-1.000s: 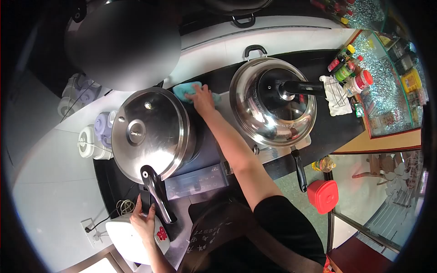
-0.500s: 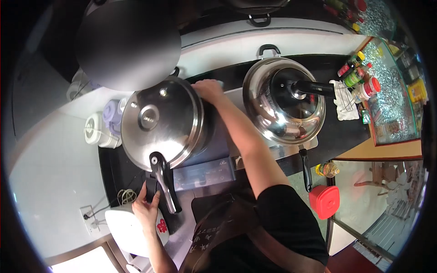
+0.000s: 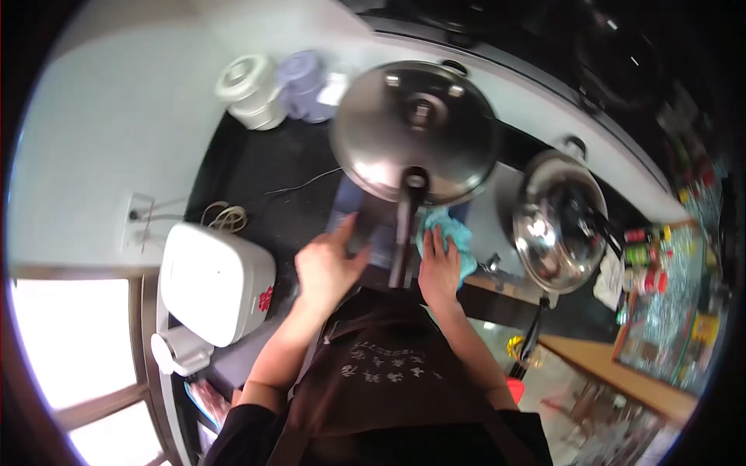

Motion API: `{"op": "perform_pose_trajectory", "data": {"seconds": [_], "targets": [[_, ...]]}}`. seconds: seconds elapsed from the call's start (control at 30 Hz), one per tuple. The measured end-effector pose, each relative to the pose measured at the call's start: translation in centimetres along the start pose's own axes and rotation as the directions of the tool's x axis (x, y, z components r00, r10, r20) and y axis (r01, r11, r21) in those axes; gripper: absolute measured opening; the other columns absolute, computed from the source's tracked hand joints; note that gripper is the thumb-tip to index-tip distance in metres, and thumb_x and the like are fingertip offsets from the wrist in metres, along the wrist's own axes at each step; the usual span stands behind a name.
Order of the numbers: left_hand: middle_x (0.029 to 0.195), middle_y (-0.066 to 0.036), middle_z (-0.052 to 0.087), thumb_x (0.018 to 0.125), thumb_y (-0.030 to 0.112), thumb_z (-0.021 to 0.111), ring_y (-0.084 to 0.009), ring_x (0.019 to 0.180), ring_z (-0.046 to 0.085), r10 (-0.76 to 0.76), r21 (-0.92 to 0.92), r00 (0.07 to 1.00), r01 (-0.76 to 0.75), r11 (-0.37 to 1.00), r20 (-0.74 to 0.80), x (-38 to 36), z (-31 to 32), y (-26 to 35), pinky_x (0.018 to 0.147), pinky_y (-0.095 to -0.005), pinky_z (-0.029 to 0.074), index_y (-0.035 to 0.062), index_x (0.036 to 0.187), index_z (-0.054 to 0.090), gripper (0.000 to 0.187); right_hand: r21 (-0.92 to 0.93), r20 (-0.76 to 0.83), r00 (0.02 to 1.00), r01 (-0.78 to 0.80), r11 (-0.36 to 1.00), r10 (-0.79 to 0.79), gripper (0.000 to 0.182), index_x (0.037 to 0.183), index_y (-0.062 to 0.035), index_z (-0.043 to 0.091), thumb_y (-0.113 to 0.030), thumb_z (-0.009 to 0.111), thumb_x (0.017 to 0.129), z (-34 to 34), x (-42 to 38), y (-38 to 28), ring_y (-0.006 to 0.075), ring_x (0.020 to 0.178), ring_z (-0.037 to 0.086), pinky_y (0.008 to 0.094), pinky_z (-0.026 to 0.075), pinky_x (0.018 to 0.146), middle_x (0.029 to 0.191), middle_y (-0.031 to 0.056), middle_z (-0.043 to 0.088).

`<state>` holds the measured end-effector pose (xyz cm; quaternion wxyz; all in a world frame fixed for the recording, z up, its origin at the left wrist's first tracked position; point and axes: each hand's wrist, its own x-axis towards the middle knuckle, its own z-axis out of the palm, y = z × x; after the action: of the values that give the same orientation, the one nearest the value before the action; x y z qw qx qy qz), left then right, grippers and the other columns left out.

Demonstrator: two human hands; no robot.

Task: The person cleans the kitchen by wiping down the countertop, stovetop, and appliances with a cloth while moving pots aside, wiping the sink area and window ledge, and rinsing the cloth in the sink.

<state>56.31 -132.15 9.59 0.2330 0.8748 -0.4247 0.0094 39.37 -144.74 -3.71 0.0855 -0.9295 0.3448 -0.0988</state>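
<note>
A large pressure cooker (image 3: 381, 124) with a shiny lid stands on the stove, its long black handle (image 3: 409, 221) pointing toward me. To the left of that handle is my left hand (image 3: 330, 268), thumb and index finger apart, with nothing visible in it. My right hand (image 3: 440, 272) presses on a teal cloth (image 3: 458, 233) to the right of the handle, fingers over its folds. Part of the stove's blue front panel (image 3: 347, 198) shows below the cooker.
At right are a steel pan with a lid (image 3: 556, 241), bottles (image 3: 641, 255) and a white cloth (image 3: 608, 279). A white appliance (image 3: 210, 283) and coiled cord (image 3: 225, 217) are at left. Plastic jugs (image 3: 303, 89) stand by the back wall.
My right hand has come from the cooker's far right side to its front with the cloth. My left hand has moved away from the dark part beside the handle. The view has turned left.
</note>
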Motion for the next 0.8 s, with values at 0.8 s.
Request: {"op": "perform_pose_trajectory", "data": {"seconds": [0.8], "targets": [[0.133,-0.012,0.054,0.078,0.03,0.073,-0.0323,0.125,0.05,-0.235,0.497,0.766,-0.125,0.859,0.599,9.7,-0.8,-38.7,0.098,-0.0393,0.048,0.0155,0.132,0.057,0.058,0.769,0.178,0.982,-0.178,0.614,0.062,0.053,0.141,0.0026,0.039,-0.004,0.054,0.091,9.4,7.6,-25.4,0.0435,0.13,0.041,0.0492,0.032,0.109,0.141,0.0279,0.039]]}}
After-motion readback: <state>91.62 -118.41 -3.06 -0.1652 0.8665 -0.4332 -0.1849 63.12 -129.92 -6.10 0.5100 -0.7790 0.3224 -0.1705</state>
